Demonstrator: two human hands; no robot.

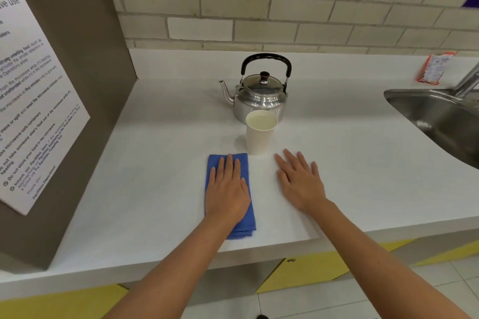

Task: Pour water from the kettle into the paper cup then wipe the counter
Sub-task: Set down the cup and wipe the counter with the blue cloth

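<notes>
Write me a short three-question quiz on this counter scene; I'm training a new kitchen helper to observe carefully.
1. True or false: the paper cup already holds liquid.
2. Which hand lies flat on the blue cloth? A) left hand B) right hand C) both
3. Fill in: the kettle stands upright just ______ the cup, its spout pointing left in the picture.

Key
1. True: pale liquid shows near the rim.
2. A: the right hand rests open on the bare counter beside the cloth.
3. Behind.
</notes>
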